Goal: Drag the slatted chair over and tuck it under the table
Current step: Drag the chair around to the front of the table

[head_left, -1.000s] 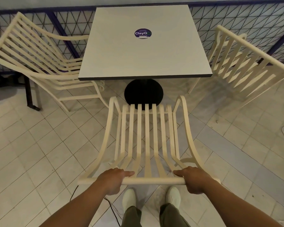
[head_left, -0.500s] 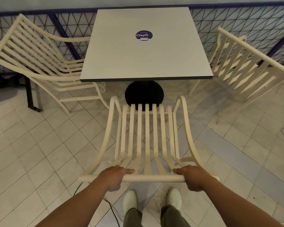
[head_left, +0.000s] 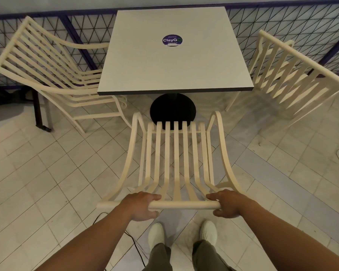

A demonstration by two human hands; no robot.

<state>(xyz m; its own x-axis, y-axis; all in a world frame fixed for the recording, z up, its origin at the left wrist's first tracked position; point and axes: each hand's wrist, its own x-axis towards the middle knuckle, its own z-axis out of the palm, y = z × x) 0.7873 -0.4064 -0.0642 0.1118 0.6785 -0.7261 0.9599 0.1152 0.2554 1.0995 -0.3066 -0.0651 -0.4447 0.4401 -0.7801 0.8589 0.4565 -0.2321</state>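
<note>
Here, the camera is looking down on a floor (head_left: 47, 173) of pale square tiles, with a dark triangular-mesh railing (head_left: 282, 26) running along the far side. At far left a cream armchair (head_left: 47, 65) is standing angled toward the table, with a dark post (head_left: 39, 114) just beside its rear leg. In the middle a square white table (head_left: 174, 71) is sitting on a round black base (head_left: 172, 108), and a round purple sticker (head_left: 172, 40) is lying on its top. At right a second cream chair (head_left: 292, 75) is standing angled inward likewise.

The slatted chair (head_left: 176, 153) is standing in front of the table's near edge, seat facing the table. Its front slat ends are overlapping the black base in view, but the seat is not yet under the tabletop. A thin black cable (head_left: 137, 249) is trailing across the tiles beside the person's white shoes (head_left: 156, 234).

The left hand (head_left: 140, 206) is gripping the chair's top rail (head_left: 184, 204) left of centre, fingers curled over the far side and thumb beneath. The right hand (head_left: 228, 206) is gripping the same rail near its right end, wrapped the same way. Both arms are reaching forward.
</note>
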